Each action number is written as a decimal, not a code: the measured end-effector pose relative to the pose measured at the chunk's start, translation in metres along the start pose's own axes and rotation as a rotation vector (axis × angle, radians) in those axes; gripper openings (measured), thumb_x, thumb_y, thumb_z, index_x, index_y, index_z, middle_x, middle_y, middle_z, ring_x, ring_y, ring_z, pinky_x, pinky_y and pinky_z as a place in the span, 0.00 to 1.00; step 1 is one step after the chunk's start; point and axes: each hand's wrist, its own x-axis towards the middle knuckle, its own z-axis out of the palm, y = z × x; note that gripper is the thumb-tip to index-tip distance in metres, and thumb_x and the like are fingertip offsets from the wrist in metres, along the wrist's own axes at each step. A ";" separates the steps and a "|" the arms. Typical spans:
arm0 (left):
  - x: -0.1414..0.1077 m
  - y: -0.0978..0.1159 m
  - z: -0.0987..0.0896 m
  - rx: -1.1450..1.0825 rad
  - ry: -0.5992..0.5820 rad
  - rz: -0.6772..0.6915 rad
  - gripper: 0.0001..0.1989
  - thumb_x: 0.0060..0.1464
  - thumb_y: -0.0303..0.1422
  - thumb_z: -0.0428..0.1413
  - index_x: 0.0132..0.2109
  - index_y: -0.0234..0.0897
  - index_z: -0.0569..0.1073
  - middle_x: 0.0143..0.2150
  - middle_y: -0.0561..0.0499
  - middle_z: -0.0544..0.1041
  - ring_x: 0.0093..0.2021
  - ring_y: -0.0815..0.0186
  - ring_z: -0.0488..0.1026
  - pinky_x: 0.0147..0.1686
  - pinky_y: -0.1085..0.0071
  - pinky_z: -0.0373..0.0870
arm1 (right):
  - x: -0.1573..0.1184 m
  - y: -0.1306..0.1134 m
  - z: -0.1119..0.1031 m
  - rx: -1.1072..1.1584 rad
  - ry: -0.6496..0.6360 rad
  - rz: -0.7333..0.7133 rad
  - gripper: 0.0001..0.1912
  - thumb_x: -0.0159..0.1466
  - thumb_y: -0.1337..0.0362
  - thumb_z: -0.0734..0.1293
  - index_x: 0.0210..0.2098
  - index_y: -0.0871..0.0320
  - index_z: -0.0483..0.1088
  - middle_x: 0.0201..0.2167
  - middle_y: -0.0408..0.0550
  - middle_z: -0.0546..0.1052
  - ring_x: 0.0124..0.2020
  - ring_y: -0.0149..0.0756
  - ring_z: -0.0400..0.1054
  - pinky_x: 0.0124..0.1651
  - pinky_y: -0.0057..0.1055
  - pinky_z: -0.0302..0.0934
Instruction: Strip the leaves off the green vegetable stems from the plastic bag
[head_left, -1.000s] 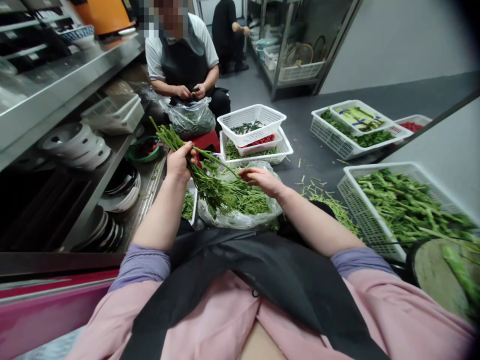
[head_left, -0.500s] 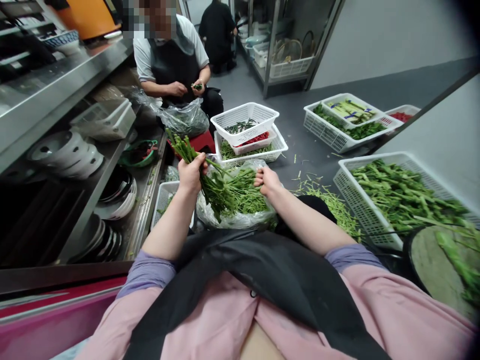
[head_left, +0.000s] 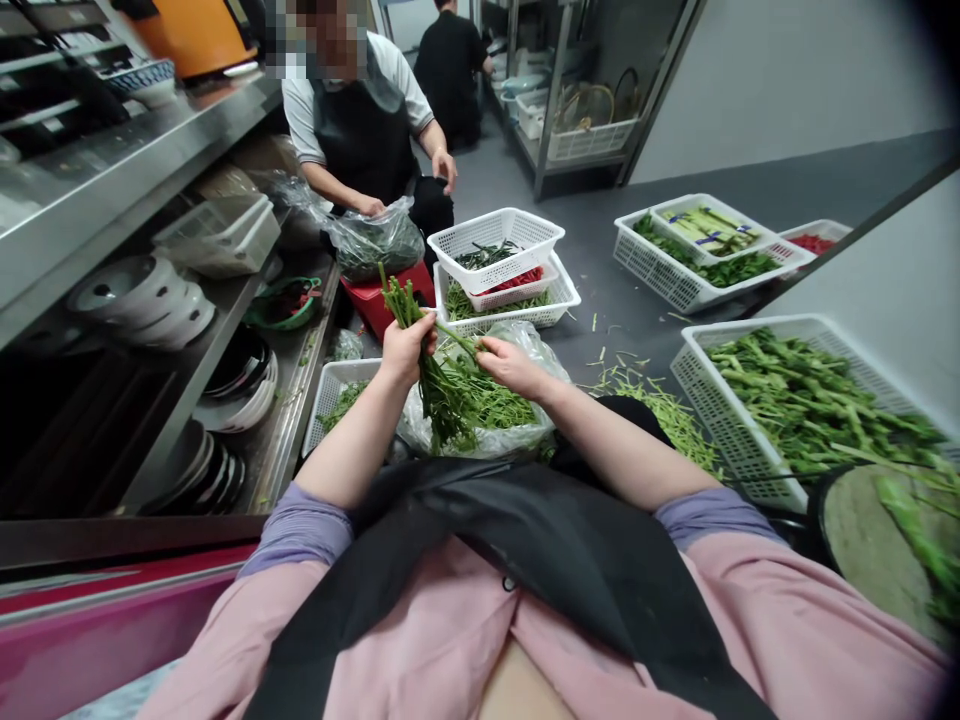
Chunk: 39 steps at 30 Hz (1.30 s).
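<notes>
My left hand [head_left: 409, 347] is closed around a bunch of leafy green stems [head_left: 444, 405], cut ends pointing up and leaves hanging down. Beside it, my right hand [head_left: 510, 363] pinches a green stem [head_left: 459, 342] that runs across to the bunch. Below both hands is an opened clear plastic bag [head_left: 536, 350] filled with more thin green stems [head_left: 504, 400]. The bunch hides part of the bag's left side.
Trimmed stems [head_left: 660, 405] litter the floor at right, beside a white basket [head_left: 750, 440] of greens. Stacked baskets [head_left: 510, 262] stand ahead. A co-worker [head_left: 360, 130] sits behind a bagged bundle [head_left: 379, 245]. Steel shelves [head_left: 142, 150] with bowls run along the left; a round wooden block [head_left: 862, 530] is right.
My right hand has moved left from the bag's edge to the bunch and now grips a stem. The co-worker's hands have parted, one going down to the bag. The view has shifted slightly.
</notes>
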 end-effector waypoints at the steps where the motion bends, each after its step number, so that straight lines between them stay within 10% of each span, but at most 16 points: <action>1: 0.002 0.000 -0.002 -0.010 0.004 0.008 0.16 0.31 0.34 0.67 0.28 0.33 0.72 0.17 0.54 0.68 0.16 0.73 0.61 0.13 0.77 0.54 | -0.001 0.001 0.000 0.089 -0.021 0.062 0.03 0.57 0.65 0.61 0.28 0.57 0.62 0.19 0.35 0.59 0.20 0.24 0.49 0.23 0.24 0.43; 8: -0.003 0.002 -0.005 0.034 -0.019 0.109 0.16 0.34 0.37 0.67 0.27 0.33 0.70 0.18 0.54 0.70 0.15 0.74 0.62 0.14 0.77 0.55 | 0.006 0.025 -0.011 0.681 0.202 0.312 0.11 0.60 0.70 0.57 0.24 0.56 0.51 0.15 0.32 0.49 0.14 0.21 0.38 0.16 0.21 0.34; 12: -0.010 0.007 -0.001 0.041 -0.104 0.068 0.17 0.33 0.38 0.67 0.28 0.33 0.71 0.19 0.53 0.70 0.17 0.73 0.64 0.14 0.77 0.55 | 0.013 0.038 -0.024 0.756 0.427 0.372 0.11 0.65 0.69 0.58 0.26 0.56 0.53 0.16 0.34 0.59 0.14 0.22 0.50 0.17 0.20 0.48; 18: -0.011 -0.013 0.005 0.169 -0.210 -0.109 0.18 0.34 0.38 0.68 0.28 0.31 0.71 0.18 0.54 0.70 0.14 0.75 0.60 0.13 0.76 0.52 | 0.008 0.014 -0.004 0.657 -0.152 0.360 0.03 0.66 0.66 0.62 0.36 0.60 0.63 0.24 0.42 0.71 0.19 0.26 0.62 0.26 0.28 0.64; 25: -0.004 -0.028 -0.001 0.142 -0.211 -0.166 0.20 0.35 0.39 0.68 0.32 0.32 0.72 0.19 0.55 0.71 0.14 0.74 0.61 0.14 0.76 0.52 | 0.005 0.014 -0.002 0.647 -0.257 0.414 0.08 0.66 0.66 0.59 0.30 0.61 0.63 0.15 0.33 0.55 0.13 0.20 0.44 0.16 0.18 0.45; 34: -0.027 -0.015 -0.011 0.399 -0.217 0.084 0.14 0.43 0.39 0.64 0.29 0.32 0.73 0.21 0.51 0.73 0.15 0.74 0.61 0.15 0.75 0.55 | 0.000 0.015 0.018 0.488 -0.033 0.314 0.07 0.60 0.65 0.61 0.27 0.57 0.58 0.14 0.31 0.48 0.13 0.21 0.37 0.16 0.21 0.36; 39: -0.050 0.001 -0.017 0.587 -0.198 0.236 0.12 0.45 0.37 0.64 0.26 0.33 0.71 0.19 0.53 0.72 0.17 0.74 0.64 0.18 0.76 0.59 | 0.013 0.040 0.013 0.025 0.263 0.171 0.06 0.59 0.63 0.60 0.26 0.56 0.60 0.17 0.37 0.59 0.19 0.27 0.51 0.24 0.26 0.51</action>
